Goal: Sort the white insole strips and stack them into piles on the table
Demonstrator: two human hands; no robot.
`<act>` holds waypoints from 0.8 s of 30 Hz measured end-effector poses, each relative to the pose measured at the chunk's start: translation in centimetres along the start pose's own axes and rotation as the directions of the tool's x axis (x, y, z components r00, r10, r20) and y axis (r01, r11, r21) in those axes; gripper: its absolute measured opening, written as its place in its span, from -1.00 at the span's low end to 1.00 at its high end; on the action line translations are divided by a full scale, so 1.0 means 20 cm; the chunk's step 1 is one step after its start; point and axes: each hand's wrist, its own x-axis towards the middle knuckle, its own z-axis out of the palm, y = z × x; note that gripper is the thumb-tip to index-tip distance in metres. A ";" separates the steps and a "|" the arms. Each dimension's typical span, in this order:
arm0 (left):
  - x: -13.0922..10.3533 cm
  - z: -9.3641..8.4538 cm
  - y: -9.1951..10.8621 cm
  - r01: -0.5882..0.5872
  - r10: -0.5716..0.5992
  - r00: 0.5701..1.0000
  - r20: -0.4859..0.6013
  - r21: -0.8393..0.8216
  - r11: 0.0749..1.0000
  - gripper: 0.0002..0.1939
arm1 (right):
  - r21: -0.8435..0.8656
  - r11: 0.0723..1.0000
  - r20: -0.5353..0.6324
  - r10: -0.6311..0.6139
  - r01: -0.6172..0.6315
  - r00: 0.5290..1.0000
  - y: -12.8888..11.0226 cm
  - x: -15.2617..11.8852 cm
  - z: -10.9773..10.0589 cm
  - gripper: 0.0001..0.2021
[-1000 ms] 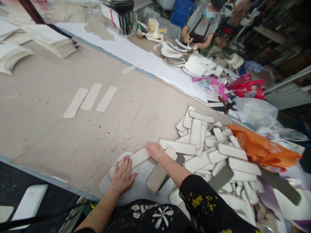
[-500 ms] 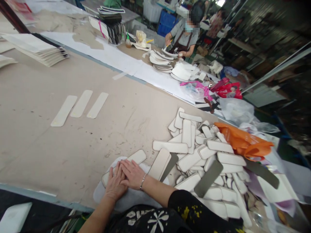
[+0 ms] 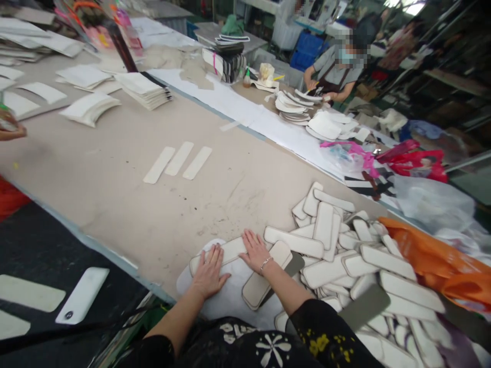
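Note:
A long white rounded strip (image 3: 229,250) lies on a pale rounded sheet (image 3: 226,301) at the near table edge. My left hand (image 3: 209,271) rests on its left part with the fingers spread. At the strip's right end lies my right hand (image 3: 256,251), palm down, fingers stretched out, a bracelet on the wrist. Just below my right hand, another white strip (image 3: 257,289) overlaps a dark grey strip (image 3: 294,265). Further right is a big heap of dark-edged white strips (image 3: 324,225).
Three pale strips (image 3: 179,158) lie apart mid-table. Stacked white pieces (image 3: 143,87) stand at the back left. An orange bag (image 3: 433,255) borders the heap. A masked person (image 3: 337,71) works across the table; another person's hand (image 3: 13,134) holds a bottle at far left.
My hands, together on the strip before, are now apart, the right one at its right end. The view has swung left, showing more of the table and another person's hand.

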 end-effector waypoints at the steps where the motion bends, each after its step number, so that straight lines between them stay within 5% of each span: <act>1: 0.00 -0.01 -0.01 -0.002 0.002 1.000 -0.019 -0.033 0.999 -0.20 | 0.006 1.000 0.002 -0.001 0.001 1.000 -0.01 0.00 0.00 -0.27; 4: -0.03 -0.03 -0.07 0.145 -0.180 0.964 -0.195 -0.181 0.973 -0.31 | 0.059 0.998 -0.033 0.023 -0.021 0.999 -0.01 -0.01 0.00 -0.26; 6: -0.06 -0.06 -0.13 0.321 -0.401 0.862 -0.310 -0.277 0.906 -0.39 | 0.125 0.989 -0.098 0.089 -0.077 0.991 -0.02 -0.01 -0.02 -0.29; 8: -0.09 -0.09 -0.18 0.449 -0.525 0.796 -0.301 -0.287 0.846 -0.44 | 0.213 0.961 -0.157 0.209 -0.174 0.965 -0.04 -0.01 -0.03 -0.33; 13: -0.15 -0.16 -0.24 0.535 -0.545 0.836 -0.062 -0.128 0.835 -0.61 | 0.482 0.754 -0.016 0.516 -0.445 0.857 -0.10 0.01 -0.07 -0.60; 15: -0.16 -0.17 -0.24 0.540 -0.550 0.832 -0.075 -0.118 0.833 -0.64 | 0.542 0.706 0.020 0.532 -0.456 0.846 -0.11 -0.01 -0.10 -0.82; 19: -0.14 -0.16 -0.21 0.496 -0.523 0.816 -0.248 -0.166 0.852 -0.56 | 0.689 0.596 -0.028 0.591 -0.413 0.806 -0.02 -0.12 -0.20 -0.67; 22: -0.09 -0.16 -0.13 0.342 -0.404 0.893 -0.198 -0.283 0.896 -0.57 | 0.819 0.452 -0.107 0.726 -0.353 0.680 0.19 -0.33 -0.35 -0.65; 24: -0.06 -0.17 -0.01 0.224 -0.250 0.968 -0.019 -0.386 0.895 -0.63 | 0.898 0.338 -0.153 0.841 -0.283 0.518 0.38 -0.53 -0.45 -0.63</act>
